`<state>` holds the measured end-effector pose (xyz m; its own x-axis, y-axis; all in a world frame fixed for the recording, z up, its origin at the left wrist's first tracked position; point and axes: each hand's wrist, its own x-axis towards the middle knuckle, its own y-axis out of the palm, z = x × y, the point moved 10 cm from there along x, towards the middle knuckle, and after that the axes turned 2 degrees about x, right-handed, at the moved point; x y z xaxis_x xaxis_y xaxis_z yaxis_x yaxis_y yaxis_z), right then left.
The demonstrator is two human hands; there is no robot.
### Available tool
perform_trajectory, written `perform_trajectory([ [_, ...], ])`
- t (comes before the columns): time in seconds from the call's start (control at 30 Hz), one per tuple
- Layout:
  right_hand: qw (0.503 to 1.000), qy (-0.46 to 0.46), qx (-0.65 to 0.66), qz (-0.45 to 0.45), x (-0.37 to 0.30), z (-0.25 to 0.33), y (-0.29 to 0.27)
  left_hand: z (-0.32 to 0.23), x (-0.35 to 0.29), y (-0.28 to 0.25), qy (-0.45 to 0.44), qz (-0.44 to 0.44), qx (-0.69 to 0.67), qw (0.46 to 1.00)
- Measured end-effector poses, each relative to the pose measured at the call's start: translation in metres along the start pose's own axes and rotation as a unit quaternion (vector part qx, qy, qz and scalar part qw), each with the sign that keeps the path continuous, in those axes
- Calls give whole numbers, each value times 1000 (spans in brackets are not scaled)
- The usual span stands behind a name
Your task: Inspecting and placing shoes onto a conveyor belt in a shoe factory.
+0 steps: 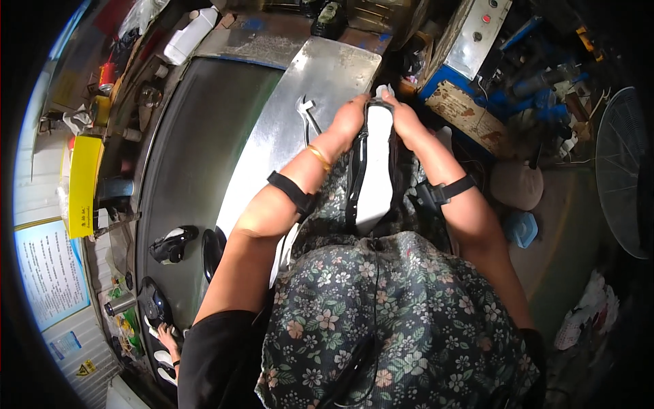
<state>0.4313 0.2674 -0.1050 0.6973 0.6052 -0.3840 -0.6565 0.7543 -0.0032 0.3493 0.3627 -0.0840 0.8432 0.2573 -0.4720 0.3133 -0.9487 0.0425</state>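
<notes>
A black shoe upper with a long white underside (375, 160) lies lengthwise over my lap, underside up. My left hand (351, 114) grips its far end from the left, fingers wrapped over the edge. From the right, my right hand (402, 117) holds the same end, its thumb close to a small whitish piece (385, 90) at the tip. The fingertips are partly hidden. Left of my left hand, a metal hand tool (306, 109) with a hammer-like head and dark handle rests on the shiny metal plate (334, 65).
Left of the plate runs a dark conveyor belt (204, 129) carrying a black shoe (174, 244) and other shoes. A co-worker's hand (167, 339) reaches in at lower left. A control box (477, 41) stands far right, with a round fan (623, 170) and a blue plastic container (522, 230) nearer.
</notes>
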Motion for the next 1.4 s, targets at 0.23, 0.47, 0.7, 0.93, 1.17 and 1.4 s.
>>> perform_trajectory([
  [0.23,830,-201,-505,-126,-34,87,45,-15,-21,-42,112,-191,322,920],
  [0.47,972,-163,-164,43,-101,32,44,39,-33,-75,-44,-138,-405,903],
  [0.7,960,-23,186,208,-140,18,23,-7,-67,-59,93,-250,-327,906],
  [0.93,933,-284,-116,-189,-205,176,-253,4,-121,59,340,-12,509,791],
  [1.17,681,-208,-488,-504,-184,288,-468,7,-111,68,351,-46,535,767],
  [1.4,680,-86,-599,-415,-134,310,-475,-7,-104,71,343,-70,555,755],
])
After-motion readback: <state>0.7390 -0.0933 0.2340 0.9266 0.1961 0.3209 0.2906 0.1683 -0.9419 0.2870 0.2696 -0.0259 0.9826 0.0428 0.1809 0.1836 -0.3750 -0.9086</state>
